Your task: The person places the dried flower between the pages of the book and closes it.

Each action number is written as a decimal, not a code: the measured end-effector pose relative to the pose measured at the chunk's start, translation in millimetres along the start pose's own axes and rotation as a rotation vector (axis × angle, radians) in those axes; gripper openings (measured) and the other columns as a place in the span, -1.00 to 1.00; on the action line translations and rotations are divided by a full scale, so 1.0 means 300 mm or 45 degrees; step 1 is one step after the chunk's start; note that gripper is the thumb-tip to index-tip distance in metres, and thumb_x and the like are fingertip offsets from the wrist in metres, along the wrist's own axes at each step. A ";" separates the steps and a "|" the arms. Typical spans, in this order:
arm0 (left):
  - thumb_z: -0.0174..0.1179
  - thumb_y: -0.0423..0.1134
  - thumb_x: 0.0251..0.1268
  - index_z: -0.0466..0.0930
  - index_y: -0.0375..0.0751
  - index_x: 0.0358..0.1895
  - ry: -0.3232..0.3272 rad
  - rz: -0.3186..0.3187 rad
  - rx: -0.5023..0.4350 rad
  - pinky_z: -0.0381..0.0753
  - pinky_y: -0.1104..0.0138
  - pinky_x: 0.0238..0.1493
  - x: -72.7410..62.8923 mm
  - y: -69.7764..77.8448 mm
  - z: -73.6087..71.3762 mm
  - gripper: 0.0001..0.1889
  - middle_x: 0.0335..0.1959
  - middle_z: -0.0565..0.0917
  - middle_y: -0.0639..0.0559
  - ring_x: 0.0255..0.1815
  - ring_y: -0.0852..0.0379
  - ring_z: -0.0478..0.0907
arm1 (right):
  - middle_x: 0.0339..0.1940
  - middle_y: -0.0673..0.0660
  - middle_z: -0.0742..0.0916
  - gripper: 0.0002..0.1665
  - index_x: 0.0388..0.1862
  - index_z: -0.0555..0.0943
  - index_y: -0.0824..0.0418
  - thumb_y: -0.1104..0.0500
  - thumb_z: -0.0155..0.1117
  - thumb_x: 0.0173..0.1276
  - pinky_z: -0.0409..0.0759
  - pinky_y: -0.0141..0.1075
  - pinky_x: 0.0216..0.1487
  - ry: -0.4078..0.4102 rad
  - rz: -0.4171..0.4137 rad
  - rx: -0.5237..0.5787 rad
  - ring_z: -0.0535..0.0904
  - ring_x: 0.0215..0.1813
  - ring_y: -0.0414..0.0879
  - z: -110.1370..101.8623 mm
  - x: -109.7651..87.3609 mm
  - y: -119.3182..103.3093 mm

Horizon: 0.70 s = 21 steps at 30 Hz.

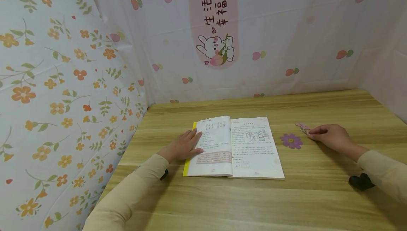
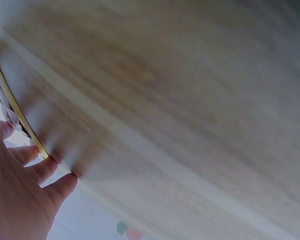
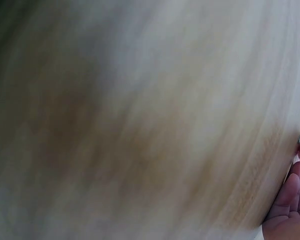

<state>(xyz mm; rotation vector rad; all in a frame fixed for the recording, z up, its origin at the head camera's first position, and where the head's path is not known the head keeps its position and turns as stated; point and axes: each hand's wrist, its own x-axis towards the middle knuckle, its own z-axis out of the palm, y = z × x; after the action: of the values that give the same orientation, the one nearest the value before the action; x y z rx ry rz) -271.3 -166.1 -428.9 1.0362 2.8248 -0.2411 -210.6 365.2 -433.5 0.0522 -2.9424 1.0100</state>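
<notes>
An open book [image 1: 254, 153] with printed text and a small drawing lies flat on the table; a yellow edge shows along its left side. My left hand [image 1: 183, 145] rests on the left page and its margin, fingers spread. In the left wrist view the fingertips of that hand [image 2: 27, 185] reach the book's yellow edge [image 2: 15, 110]. To the right of the book, my right hand [image 1: 332, 140] pinches a small pink flower [image 1: 303, 127] by its stem, at the table surface. Beside it lies a flat purple flower [image 1: 291, 141] with a yellow centre.
The wooden table [image 1: 222, 202] runs back to a white curtain [image 1: 270, 40] printed with a rabbit and tulips. A floral curtain [image 1: 63, 82] hangs along the left side. Dark wrist straps [image 1: 361, 181] sit at both sleeves.
</notes>
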 end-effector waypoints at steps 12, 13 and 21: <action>-0.21 0.34 0.43 -0.05 -0.17 0.56 -0.001 0.002 -0.002 0.16 0.05 0.39 0.003 -0.001 0.004 -0.15 0.53 0.05 -0.23 0.46 -0.18 0.10 | -0.12 0.35 0.72 -0.62 -0.21 0.72 0.33 0.00 0.29 0.38 0.40 0.17 -0.05 0.010 0.025 -0.016 0.52 0.00 0.37 0.003 0.006 0.005; -0.21 0.33 0.43 -0.05 -0.18 0.56 0.003 0.006 -0.002 0.16 0.05 0.39 0.003 -0.001 0.005 -0.15 0.52 0.06 -0.24 0.46 -0.19 0.11 | -0.13 0.34 0.72 -0.61 -0.22 0.72 0.33 -0.01 0.29 0.38 0.42 0.14 -0.07 0.006 0.035 -0.010 0.53 -0.02 0.35 0.001 0.006 0.003; -0.21 0.33 0.44 -0.03 -0.20 0.55 0.010 0.019 0.019 0.16 0.05 0.38 0.003 -0.003 0.003 -0.16 0.52 0.07 -0.25 0.46 -0.20 0.12 | -0.15 0.27 0.70 -0.46 -0.09 0.63 0.40 -0.12 0.22 0.41 0.48 -0.27 -0.34 -0.015 0.083 0.052 0.51 -0.23 -0.03 -0.025 0.002 -0.007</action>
<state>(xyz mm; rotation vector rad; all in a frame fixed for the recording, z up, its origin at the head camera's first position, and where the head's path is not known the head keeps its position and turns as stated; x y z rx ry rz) -272.5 -166.2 -429.7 1.0629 2.8258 -0.2574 -211.1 368.0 -426.3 -0.0366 -2.9523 1.0818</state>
